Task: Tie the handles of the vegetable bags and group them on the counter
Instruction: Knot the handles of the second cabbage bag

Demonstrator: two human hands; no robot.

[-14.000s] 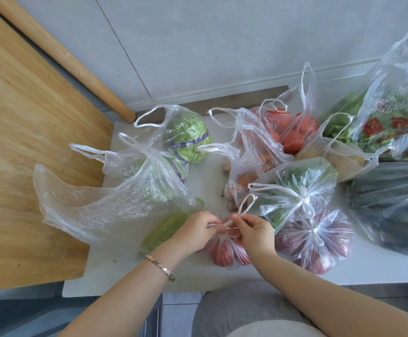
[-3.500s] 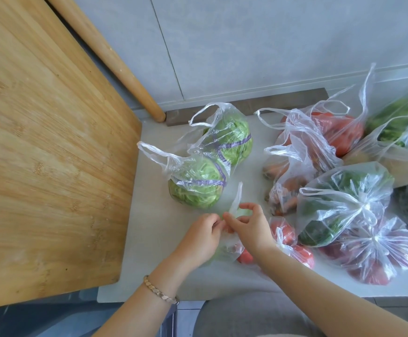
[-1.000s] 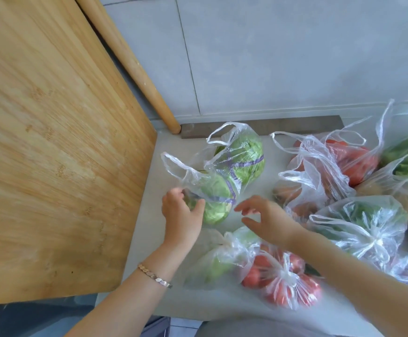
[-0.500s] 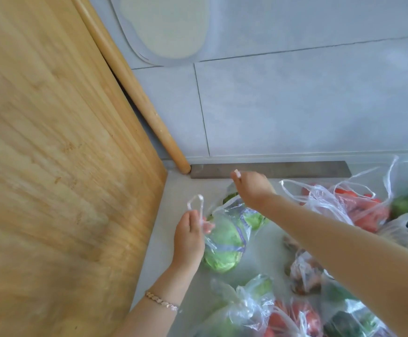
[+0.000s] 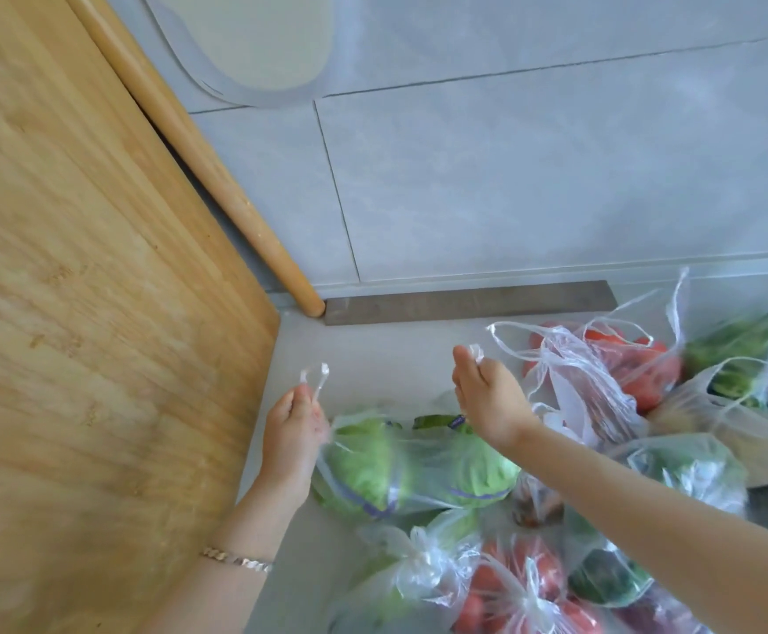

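A clear plastic bag with two green cabbages (image 5: pixel 418 469) hangs stretched between my hands just above the pale counter (image 5: pixel 373 359). My left hand (image 5: pixel 295 432) pinches the bag's left handle (image 5: pixel 315 382), which sticks up above my fingers. The right handle (image 5: pixel 475 352) is pinched by my right hand (image 5: pixel 491 400), held higher and farther back. In front of the cabbages lie a knotted bag of green vegetables (image 5: pixel 400 583) and a knotted bag of tomatoes (image 5: pixel 523 588).
A big wooden board (image 5: pixel 75 313) leans at the left, with a rolling pin (image 5: pixel 199 162) against the grey tiled wall. Open bags of red tomatoes (image 5: pixel 610 368) and other vegetables crowd the right; a knotted bag of dark greens (image 5: pixel 674 478) lies under my right forearm.
My hands have spread the cabbage bag's two handles wider apart, my right hand moving right. The bag has shifted nearer to me, and the camera has tilted slightly.
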